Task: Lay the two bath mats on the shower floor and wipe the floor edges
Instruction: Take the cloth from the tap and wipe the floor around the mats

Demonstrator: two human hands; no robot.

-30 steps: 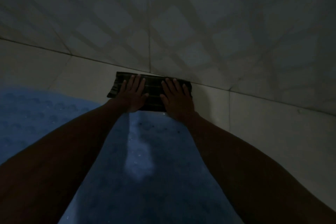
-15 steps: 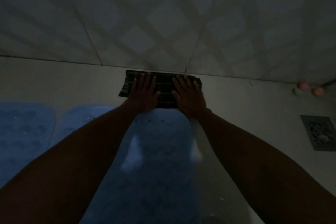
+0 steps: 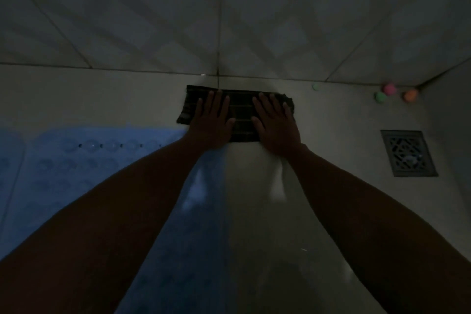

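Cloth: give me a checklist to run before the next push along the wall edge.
1. Both hands flat on the cloth: ok; left hand and right hand press with straight fingers.
2. Cloth against the wall joint: not ok; a strip of bare floor shows between them.
3. Path to the right: not ok; a small green disc and three coloured balls lie by the corner.
4. Drain out of the cloth's line: ok; it sits nearer the camera.
5. Mat laid flat: ok where visible.
6. Floor wet or dry: cannot tell; too dark.
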